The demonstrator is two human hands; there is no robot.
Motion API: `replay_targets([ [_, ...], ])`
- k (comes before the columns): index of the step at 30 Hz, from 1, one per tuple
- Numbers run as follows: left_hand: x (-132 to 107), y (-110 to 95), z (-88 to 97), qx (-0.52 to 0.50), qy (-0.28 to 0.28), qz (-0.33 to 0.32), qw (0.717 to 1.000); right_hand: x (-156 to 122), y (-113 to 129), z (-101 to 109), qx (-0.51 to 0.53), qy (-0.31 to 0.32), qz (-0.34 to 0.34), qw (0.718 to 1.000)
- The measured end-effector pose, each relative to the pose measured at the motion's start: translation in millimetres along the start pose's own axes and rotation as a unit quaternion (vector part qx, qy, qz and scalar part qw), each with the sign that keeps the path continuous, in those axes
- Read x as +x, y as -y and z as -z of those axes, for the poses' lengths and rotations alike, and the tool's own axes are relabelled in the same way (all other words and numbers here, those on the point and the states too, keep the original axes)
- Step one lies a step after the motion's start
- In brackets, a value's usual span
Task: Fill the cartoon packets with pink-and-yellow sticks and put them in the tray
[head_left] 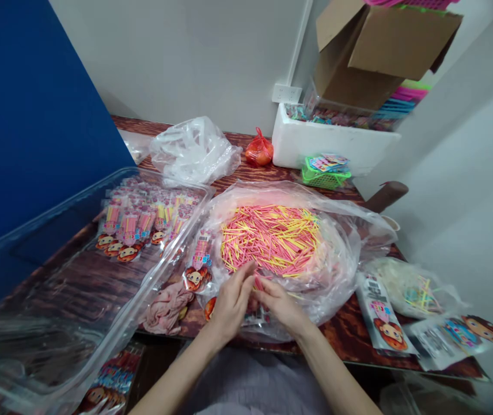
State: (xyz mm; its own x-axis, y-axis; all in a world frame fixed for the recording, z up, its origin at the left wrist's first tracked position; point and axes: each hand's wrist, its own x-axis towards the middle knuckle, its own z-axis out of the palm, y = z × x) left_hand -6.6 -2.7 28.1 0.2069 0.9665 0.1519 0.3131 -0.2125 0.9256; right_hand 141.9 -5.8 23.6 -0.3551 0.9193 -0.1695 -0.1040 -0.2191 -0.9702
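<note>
Sticks, pink and yellow, lie in loose pile inside open plastic bag. Left hand and right hand close together at near side of pile, fingertips about few pink sticks; cannot tell which hand grips them. Filled packet at left edge of bag, near crumpled cloth. Clear tub farther left, more filled packets inside.
</note>
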Motion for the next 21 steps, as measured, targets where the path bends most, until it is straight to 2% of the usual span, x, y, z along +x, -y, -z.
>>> replay_targets([
  [2,-5,6,3.1,0.068,-0.012,-0.008,0.998,-5,-5,3,-0.029,-0.061,0.046,0.997],
  [4,-10,13,4.1,0.172,0.026,-0.033,0.984,-10,-14,5,-0.068,-0.111,0.070,0.989],
  [6,-15,19,3.0,0.257,0.069,-0.065,0.962,-14,-24,6,-0.101,-0.130,0.078,0.983],
  [8,-19,21,1.1,0.301,0.082,-0.089,0.946,-17,-31,5,-0.120,-0.136,0.087,0.980],
  [15,-17,25,-1.6,0.342,0.104,-0.125,0.925,-20,-30,5,-0.139,-0.142,0.120,0.973],
  [21,-19,38,-7.4,0.346,0.050,-0.109,0.931,-24,-25,4,-0.149,-0.145,0.130,0.969],
])
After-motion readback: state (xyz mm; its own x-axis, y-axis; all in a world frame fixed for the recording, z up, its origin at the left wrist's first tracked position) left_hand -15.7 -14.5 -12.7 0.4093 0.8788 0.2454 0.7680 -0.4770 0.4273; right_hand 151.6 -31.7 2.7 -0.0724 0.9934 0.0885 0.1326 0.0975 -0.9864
